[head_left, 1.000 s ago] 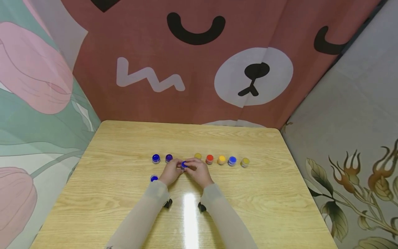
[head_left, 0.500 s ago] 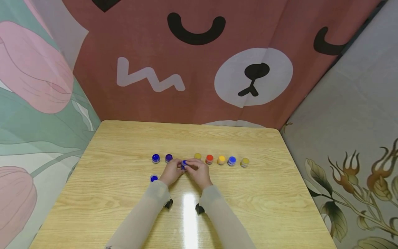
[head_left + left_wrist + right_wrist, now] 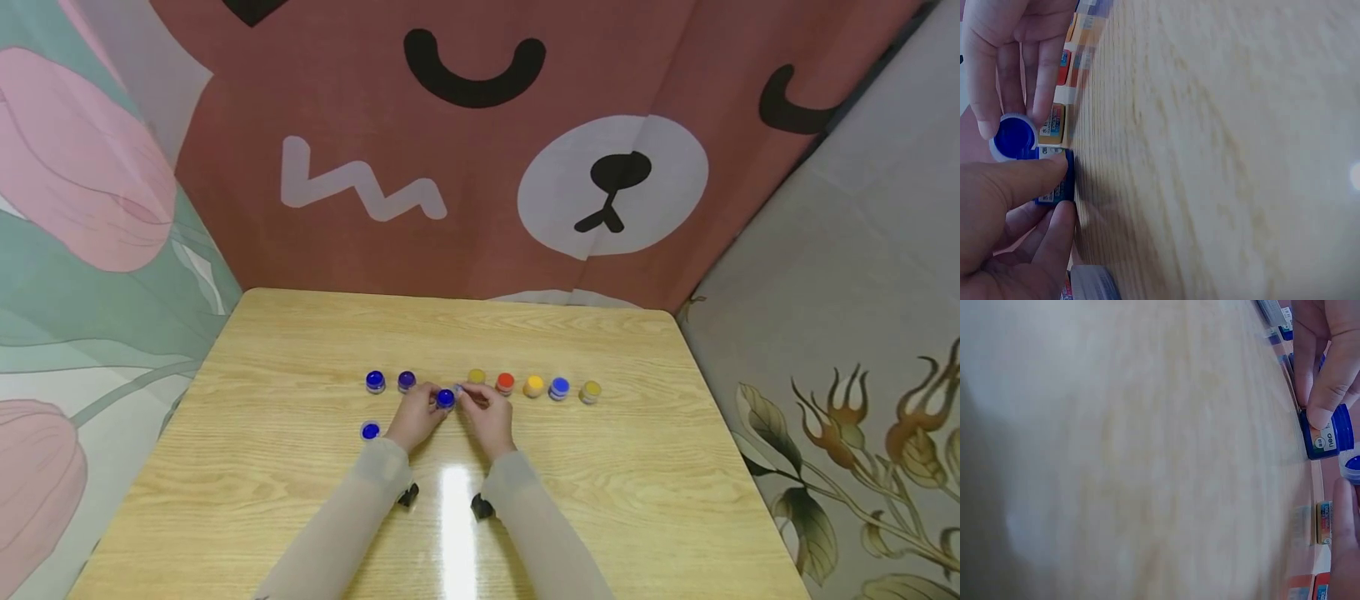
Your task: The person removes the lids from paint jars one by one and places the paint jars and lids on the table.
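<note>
Two pale sleeves (image 3: 330, 525) reach over the wood-grain worktop (image 3: 637, 500) on the near side of the uncapped blue jar (image 3: 446, 398), a small black piece (image 3: 408, 496) showing at each wrist. Nearer than that jar and to its left lies a loose cap (image 3: 370, 431), pale-rimmed and bright blue inside. The jar itself sits between the hands, pinched in the left grip (image 3: 412, 416), thumb against its side. It's a squat pot, deep glossy blue, with a white and coloured printed label; I can't tell whether its base touches the worktop. Just to its right, the right grip (image 3: 491, 418) pinches a round lid (image 3: 1014, 137) by the edge, whitish at the rim and vivid blue within. To the jar's left and slightly beyond stand a dark blue pot (image 3: 375, 382) and a purplish one (image 3: 407, 382). To its right runs a row: mustard pot (image 3: 476, 377), red pot (image 3: 506, 384), orange-yellow pot (image 3: 534, 386), lighter blue pot (image 3: 559, 388), second mustard pot (image 3: 591, 392). Well behind the jar hangs a reddish-brown cloth (image 3: 480, 242) with a cartoon bear.
</note>
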The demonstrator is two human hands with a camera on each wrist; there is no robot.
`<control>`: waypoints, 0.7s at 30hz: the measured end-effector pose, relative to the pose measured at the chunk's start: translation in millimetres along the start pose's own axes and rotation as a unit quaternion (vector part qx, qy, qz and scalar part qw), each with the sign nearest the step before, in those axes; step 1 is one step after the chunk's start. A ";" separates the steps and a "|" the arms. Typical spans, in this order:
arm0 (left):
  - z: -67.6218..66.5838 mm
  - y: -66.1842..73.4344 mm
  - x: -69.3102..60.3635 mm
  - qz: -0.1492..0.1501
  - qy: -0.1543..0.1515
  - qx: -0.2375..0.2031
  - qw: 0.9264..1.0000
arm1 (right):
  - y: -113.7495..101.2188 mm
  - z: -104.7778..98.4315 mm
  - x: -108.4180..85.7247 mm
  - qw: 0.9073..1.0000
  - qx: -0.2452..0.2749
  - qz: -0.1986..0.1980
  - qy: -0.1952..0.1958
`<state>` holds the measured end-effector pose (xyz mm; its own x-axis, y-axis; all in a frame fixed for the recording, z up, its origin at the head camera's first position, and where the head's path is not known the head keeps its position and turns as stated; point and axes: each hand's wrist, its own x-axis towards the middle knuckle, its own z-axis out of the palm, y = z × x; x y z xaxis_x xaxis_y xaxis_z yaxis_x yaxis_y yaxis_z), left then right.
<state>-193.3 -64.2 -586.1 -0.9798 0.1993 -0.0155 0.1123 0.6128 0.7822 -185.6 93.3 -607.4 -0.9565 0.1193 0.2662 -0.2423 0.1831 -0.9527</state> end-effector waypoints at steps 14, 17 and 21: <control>0.5 9.6 5.7 -0.030 0.052 0.035 0.998 | -6.1 -11.0 -2.2 0.987 -0.017 0.143 -0.070; 0.9 11.1 8.3 -0.043 0.056 0.051 0.996 | -11.4 -11.2 -4.8 0.981 -0.018 0.149 -0.119; 2.1 13.8 11.9 -0.057 0.059 0.075 0.994 | -15.3 -8.5 -8.9 0.977 -0.043 0.129 -0.165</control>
<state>-203.1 -51.7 -576.8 -0.9992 0.0357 -0.0189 0.0134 0.7350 0.6780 -172.0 97.7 -594.0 -0.9876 -0.1464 -0.0572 0.0155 0.2711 -0.9624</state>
